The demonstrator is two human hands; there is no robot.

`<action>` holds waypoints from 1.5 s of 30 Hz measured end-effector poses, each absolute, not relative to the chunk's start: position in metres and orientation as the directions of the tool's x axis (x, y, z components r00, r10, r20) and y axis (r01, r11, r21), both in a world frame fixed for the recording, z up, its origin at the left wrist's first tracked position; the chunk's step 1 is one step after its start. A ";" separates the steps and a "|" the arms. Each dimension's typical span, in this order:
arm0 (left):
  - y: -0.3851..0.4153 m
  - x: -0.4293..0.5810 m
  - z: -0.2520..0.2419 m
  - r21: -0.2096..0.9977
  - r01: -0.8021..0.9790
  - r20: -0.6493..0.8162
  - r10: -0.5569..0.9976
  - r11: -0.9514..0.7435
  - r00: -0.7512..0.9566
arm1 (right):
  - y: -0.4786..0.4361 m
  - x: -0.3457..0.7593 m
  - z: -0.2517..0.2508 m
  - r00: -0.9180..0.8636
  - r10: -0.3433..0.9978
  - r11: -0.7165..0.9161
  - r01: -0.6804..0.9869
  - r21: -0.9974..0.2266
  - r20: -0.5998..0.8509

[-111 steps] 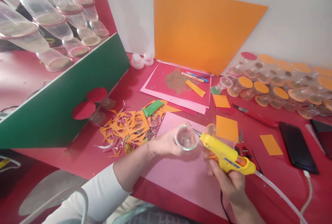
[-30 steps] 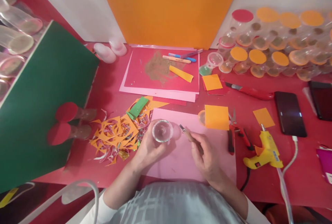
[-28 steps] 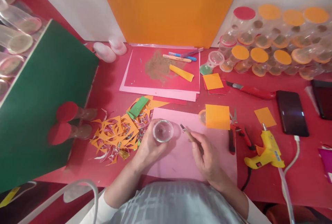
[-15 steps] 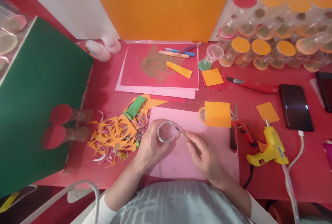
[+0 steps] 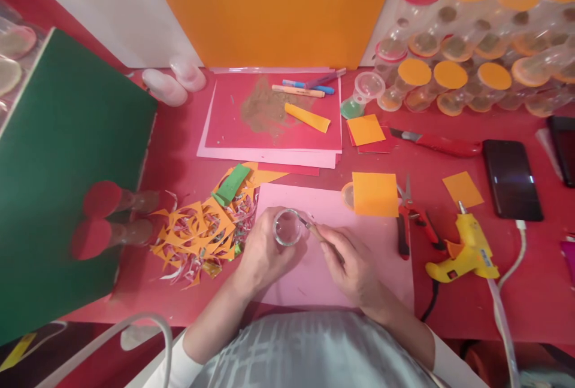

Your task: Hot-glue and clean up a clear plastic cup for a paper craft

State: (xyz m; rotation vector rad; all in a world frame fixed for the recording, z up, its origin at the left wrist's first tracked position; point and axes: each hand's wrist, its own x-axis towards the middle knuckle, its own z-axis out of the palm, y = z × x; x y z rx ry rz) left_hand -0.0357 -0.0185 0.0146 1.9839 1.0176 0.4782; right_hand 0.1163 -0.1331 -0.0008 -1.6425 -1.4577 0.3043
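My left hand (image 5: 265, 250) is wrapped round a clear, round plastic cup (image 5: 287, 227), its open rim facing up toward me. In my right hand (image 5: 350, 259) I grip a slim paintbrush (image 5: 317, 233) with a brownish handle and a metal collar. Its tip meets the right side of the cup's rim; the bristles are too small to make out. Both hands are over a pink sheet (image 5: 332, 286). An orange paper square (image 5: 375, 194) lies at the sheet's upper right, partly over a small round clear piece (image 5: 348, 195).
Orange paper scraps (image 5: 202, 226) pile up at left, near a green board (image 5: 72, 178). To the right are red-handled pliers (image 5: 424, 226), a yellow glue gun (image 5: 467, 250), a utility knife (image 5: 440, 142) and a phone (image 5: 512, 179). Capped plastic bottles (image 5: 449, 76) stand at the back right.
The view has shifted slightly, so the table's things appear a little higher and further left. My hands keep their grips, with the brush still at the cup's rim.
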 end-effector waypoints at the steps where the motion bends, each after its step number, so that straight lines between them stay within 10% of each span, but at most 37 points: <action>1: -0.019 -0.035 0.014 0.811 0.481 -0.028 0.800 -0.332 0.600 | -0.133 0.116 -0.001 0.276 0.891 0.088 0.674 -0.734 0.360; 45: -0.030 -0.024 0.011 0.677 0.640 -0.047 0.847 -0.363 0.530 | -0.132 0.115 0.000 0.317 0.894 0.019 0.678 -0.735 0.315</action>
